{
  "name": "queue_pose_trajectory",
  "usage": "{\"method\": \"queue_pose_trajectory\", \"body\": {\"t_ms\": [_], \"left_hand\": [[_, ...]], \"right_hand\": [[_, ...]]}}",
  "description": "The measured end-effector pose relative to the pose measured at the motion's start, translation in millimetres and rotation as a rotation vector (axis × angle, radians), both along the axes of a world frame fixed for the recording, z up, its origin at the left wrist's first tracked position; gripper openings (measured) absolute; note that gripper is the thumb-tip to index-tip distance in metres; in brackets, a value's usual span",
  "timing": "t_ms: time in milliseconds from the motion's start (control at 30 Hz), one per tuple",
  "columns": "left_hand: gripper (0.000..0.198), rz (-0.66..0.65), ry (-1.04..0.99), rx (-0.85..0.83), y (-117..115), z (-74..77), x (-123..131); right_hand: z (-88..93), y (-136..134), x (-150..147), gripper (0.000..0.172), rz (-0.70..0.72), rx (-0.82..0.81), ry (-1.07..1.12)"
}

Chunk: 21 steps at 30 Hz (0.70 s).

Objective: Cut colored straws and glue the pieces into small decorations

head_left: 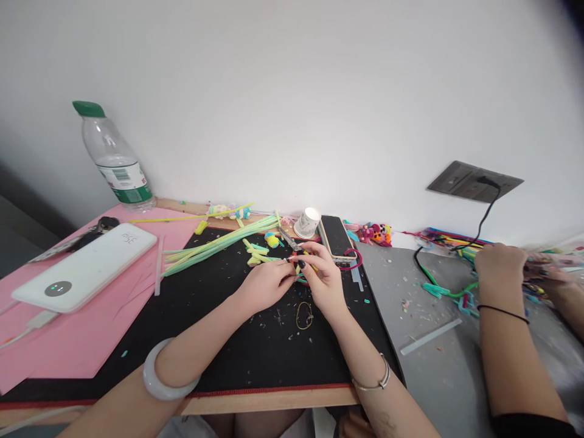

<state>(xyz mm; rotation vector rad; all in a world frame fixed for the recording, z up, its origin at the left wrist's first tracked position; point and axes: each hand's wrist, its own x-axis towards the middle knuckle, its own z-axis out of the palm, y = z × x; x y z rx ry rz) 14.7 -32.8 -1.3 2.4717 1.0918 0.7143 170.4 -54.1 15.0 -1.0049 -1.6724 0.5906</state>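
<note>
My left hand (264, 284) and my right hand (322, 274) meet over the black mat (237, 340), fingers pinched together on a small yellow and green pipe-cleaner piece (298, 267). Both hands are closed around it. Short yellow and green cut pieces (255, 252) lie just beyond my fingers. A bundle of long green pipe cleaners (219, 243) stretches to the left. A small yellow wire loop (304, 316) lies on the mat below my right wrist.
A white power bank (86, 264) rests on pink paper (68, 340), a plastic bottle (116, 161) behind it. A paper cup (308, 222) and a phone (336, 237) sit near the wall. Another person's hand (499, 264) works at the right among coloured pieces.
</note>
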Motion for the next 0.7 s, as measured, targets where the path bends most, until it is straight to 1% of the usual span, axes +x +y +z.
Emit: {"method": "queue_pose_trajectory", "body": {"t_ms": [100,200,333,500,567,700], "left_hand": [[0.019,0.046,0.029,-0.005,-0.2,-0.2,-0.4],[0.021,0.059,0.085,-0.004,-0.6,-0.5,0.1],[0.026,0.030,0.130,0.023,0.3,-0.6,0.5],[0.022,-0.006,0.044,0.036,1.5,-1.0,-1.5],[0.021,0.000,0.032,0.028,1.5,-1.4,-2.2],[0.023,0.050,0.079,0.022,1.2,-1.7,-2.2]], "right_hand": [[0.8,-2.6,-2.3,0.025,0.023,0.053,-0.138],[-0.8,-3.3,-4.5,0.025,0.015,0.070,-0.212],[-1.9,-3.1,-4.3,0.022,-0.007,0.048,-0.215],[-0.4,-3.3,-2.4,0.026,-0.049,0.022,-0.136],[0.9,-4.3,-2.6,0.026,-0.029,0.037,-0.128],[1.6,-5.8,-4.5,0.025,0.038,0.061,-0.207]]}}
